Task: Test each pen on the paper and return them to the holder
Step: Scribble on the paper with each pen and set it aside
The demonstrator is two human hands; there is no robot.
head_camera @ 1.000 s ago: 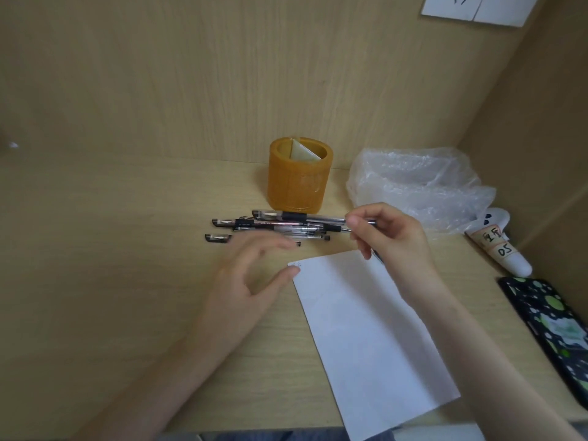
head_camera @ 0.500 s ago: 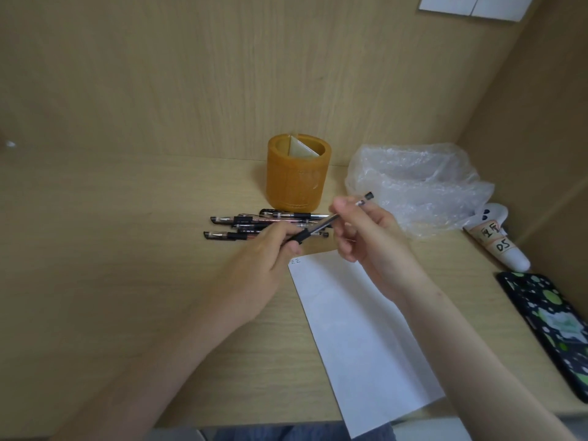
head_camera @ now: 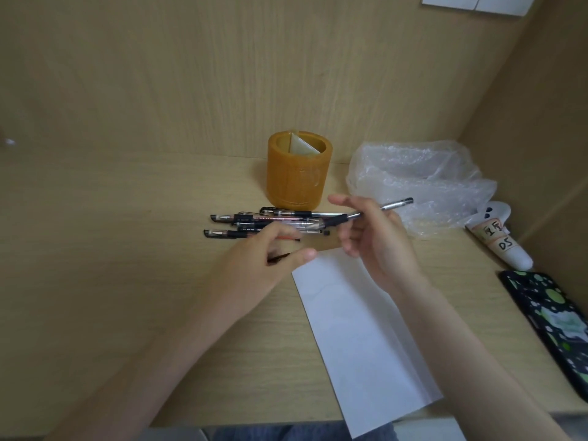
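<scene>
Head view: right hand (head_camera: pixel 378 246) pinches the pen (head_camera: pixel 381 207), long axis slanting up-right, grip end toward the left hand (head_camera: pixel 267 253), which pinches a dark cap (head_camera: pixel 278 257), likely this pen's. Paper (head_camera: pixel 359 329) lies just below the right hand; holder (head_camera: pixel 297 173) stands beyond.

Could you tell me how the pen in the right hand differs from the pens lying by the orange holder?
The held pen hangs in the right hand; the loose pens lie flat on the desk. The held pen slants up to the right; the loose pens lie roughly level. The loose pens show black caps; the held pen's tip end is unclear. Both have clear barrels with black grips.
</scene>
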